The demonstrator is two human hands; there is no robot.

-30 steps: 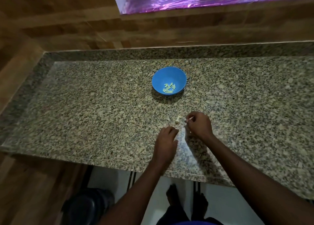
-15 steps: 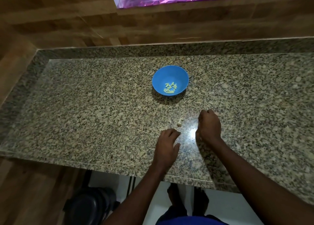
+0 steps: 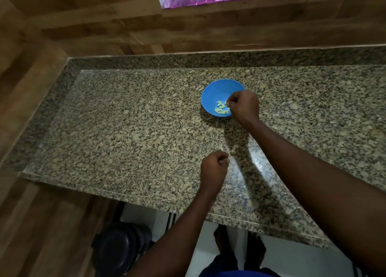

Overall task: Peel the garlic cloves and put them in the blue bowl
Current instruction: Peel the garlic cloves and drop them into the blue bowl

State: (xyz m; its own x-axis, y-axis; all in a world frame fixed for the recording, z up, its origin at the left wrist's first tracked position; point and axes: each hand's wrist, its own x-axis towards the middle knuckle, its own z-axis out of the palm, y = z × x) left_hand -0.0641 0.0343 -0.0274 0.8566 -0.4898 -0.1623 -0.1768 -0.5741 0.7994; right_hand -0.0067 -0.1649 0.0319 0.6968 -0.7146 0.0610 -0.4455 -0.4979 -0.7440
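The blue bowl (image 3: 211,95) stands on the granite counter with several peeled, pale garlic cloves (image 3: 221,109) in its bottom. My right hand (image 3: 244,106) hangs over the bowl's right rim, and its fingertips pinch a small garlic clove just above the pile. My left hand (image 3: 215,167) rests on the counter nearer the front edge, fingers curled into a fist with nothing visibly held. A small pale bit, possibly garlic (image 3: 233,149), lies just beyond its knuckles in my right arm's shadow.
The granite counter (image 3: 125,130) has a raised back and left rim against wooden walls. Its front edge runs diagonally below my left wrist. A dark round object (image 3: 119,249) sits on the floor below, beside my feet.
My right hand has lifted off the counter and travelled forward to the bowl with the clove. My left hand has curled tighter into a fist and stayed in place.
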